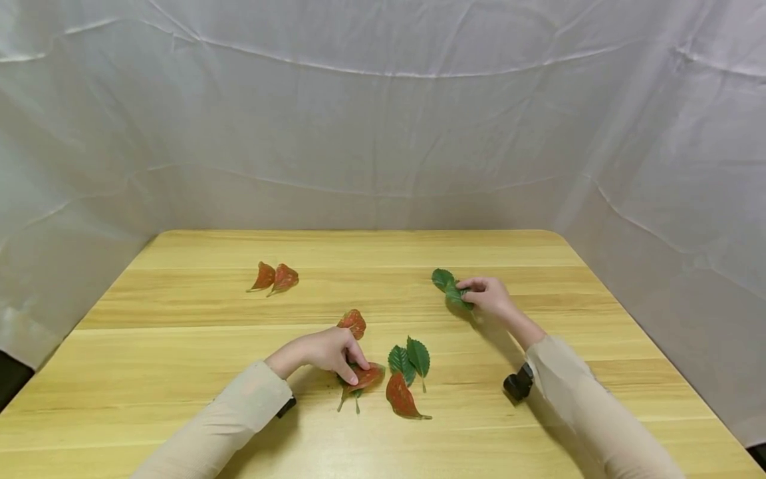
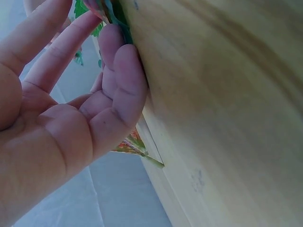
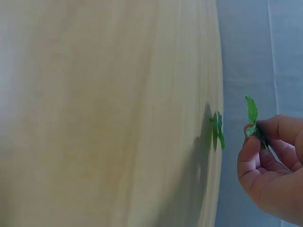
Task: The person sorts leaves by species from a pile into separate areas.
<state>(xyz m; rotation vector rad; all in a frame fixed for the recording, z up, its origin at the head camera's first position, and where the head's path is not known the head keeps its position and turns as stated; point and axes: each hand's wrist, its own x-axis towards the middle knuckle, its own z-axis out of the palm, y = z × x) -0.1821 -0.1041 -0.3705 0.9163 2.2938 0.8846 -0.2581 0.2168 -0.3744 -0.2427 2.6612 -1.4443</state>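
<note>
My left hand (image 1: 332, 351) pinches a red leaf (image 1: 372, 376) between thumb and forefinger, low over the table. Below it, part of a green leaf (image 1: 358, 394) pokes out; the rest is hidden. Farther back on the right, my right hand (image 1: 487, 296) holds a green leaf (image 1: 457, 296) by thumb and fingertips, and its shadow falls on the wood. Another green leaf (image 1: 441, 278) lies just beyond. In the right wrist view, the held green leaf (image 3: 252, 111) stands off the tabletop, apart from the green leaf (image 3: 220, 132) lying there.
Two green leaves (image 1: 417, 357) overlap between the hands, with a red leaf (image 1: 401, 396) in front of them. Behind the left hand lies another red leaf (image 1: 353, 323). A pair of red leaves (image 1: 284, 278) sits at back left. Pale cloth (image 1: 383, 133) surrounds the wooden table (image 1: 197, 366).
</note>
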